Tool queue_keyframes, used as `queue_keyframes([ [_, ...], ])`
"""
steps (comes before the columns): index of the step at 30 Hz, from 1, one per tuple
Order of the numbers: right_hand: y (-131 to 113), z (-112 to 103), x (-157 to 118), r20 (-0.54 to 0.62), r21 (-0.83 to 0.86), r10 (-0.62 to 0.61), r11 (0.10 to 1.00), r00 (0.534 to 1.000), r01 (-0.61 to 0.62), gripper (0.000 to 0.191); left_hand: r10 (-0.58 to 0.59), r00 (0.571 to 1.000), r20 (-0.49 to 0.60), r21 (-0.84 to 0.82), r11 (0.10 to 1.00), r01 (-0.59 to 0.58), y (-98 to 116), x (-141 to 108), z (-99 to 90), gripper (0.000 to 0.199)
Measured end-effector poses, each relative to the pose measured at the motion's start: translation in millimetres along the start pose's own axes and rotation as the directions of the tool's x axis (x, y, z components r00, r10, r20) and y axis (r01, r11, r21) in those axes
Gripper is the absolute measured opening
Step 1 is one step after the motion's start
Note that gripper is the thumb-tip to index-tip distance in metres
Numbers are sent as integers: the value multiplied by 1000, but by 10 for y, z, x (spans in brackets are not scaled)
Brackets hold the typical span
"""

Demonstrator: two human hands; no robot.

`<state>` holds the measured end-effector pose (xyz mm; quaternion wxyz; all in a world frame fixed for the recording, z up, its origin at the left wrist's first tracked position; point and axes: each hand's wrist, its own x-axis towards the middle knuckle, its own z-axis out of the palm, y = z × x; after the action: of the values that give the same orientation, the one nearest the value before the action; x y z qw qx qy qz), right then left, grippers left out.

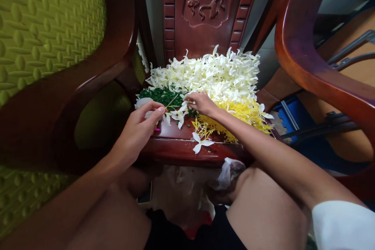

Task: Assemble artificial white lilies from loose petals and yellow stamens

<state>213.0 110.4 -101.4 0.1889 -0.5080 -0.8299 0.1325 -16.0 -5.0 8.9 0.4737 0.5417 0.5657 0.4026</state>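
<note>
My left hand (pixel 146 119) pinches a thin wire-like stem (pixel 171 102) between thumb and forefinger, its free end pointing up and right. My right hand (pixel 200 102) has its fingers drawn together at the edge of the white flowers; whatever they hold is too small to make out. Behind it spreads a large heap of white petal flowers (pixel 211 72). Small green pieces (pixel 159 95) lie at the left, and yellow thread-like strands (pixel 246 113) at the right, under my right forearm. One white flower (pixel 201 142) rests alone near the seat's front edge.
The pile lies on a dark red wooden chair seat (pixel 187 154) with a carved backrest (pixel 208 8). A curved armrest (pixel 316 58) rises at right; another chair with a green textured cushion (pixel 49 19) stands at left. A clear plastic bag (pixel 230 172) hangs below the front edge.
</note>
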Motion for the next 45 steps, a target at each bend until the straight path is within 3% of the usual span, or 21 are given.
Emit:
queue_keyframes([
  [6,-241,-430,-188,-238,277,63,961,969,5,10,66,997,31,39,997,-68,-58,90,-44,26],
  [10,-492,-629,-363,-392,585,113,797,913,152,21,56,998,35,52,997,-57,-53,113,-20,25],
  [13,-688,-709,-514,-451,685,143,688,881,239,28,28,998,51,63,998,-31,-49,109,-7,22],
  [17,-874,-727,-641,-463,747,167,602,870,282,27,31,994,107,70,997,-38,-37,85,4,21],
  [21,-939,-686,-648,-405,810,157,519,901,274,26,68,985,157,48,996,-77,-25,62,15,17],
  [25,-918,-678,-637,-340,873,162,421,926,246,28,77,989,126,26,996,-81,-34,66,-5,14],
  [35,-1000,-606,-642,-294,865,150,462,944,196,30,87,978,188,19,996,-92,-56,98,-11,16],
  [39,-1035,-519,-628,-297,884,155,418,942,210,34,86,976,201,-45,996,-79,-57,61,5,17],
  [42,-1102,-487,-644,-305,884,165,417,938,214,37,65,985,159,-157,987,-39,-50,29,25,19],
  [45,-1191,-471,-685,-332,853,178,476,926,214,33,62,994,92,-221,974,-40,-45,12,41,21],
])
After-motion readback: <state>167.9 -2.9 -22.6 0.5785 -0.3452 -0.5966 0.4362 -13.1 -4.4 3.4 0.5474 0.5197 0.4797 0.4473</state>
